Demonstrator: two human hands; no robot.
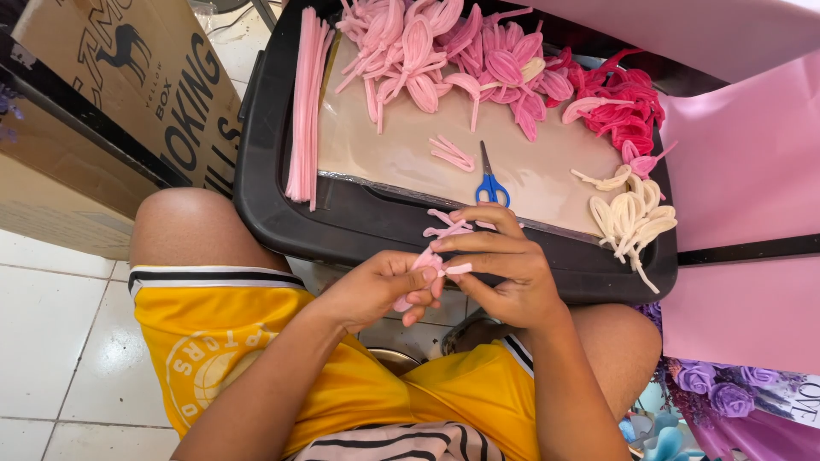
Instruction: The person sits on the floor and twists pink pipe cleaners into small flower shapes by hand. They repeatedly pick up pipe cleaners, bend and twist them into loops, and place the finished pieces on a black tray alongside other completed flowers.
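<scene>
Carefully: your left hand [376,286] and right hand [504,273] both pinch the pink pipe-cleaner piece [440,256] between closed fingertips, just above your lap; squeeze unevenly and its loops could bend out of shape.

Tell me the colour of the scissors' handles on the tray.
Blue, seen in the head view: the scissors lie on the tray, beyond both hands.

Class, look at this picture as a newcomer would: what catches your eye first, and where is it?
First, the heap of pink pipe-cleaner petals at the far side of the black tray, with red ones to its right. Next, the left hand and right hand pinching a pale pink piece at the tray's near edge, by blue-handled scissors.
</scene>
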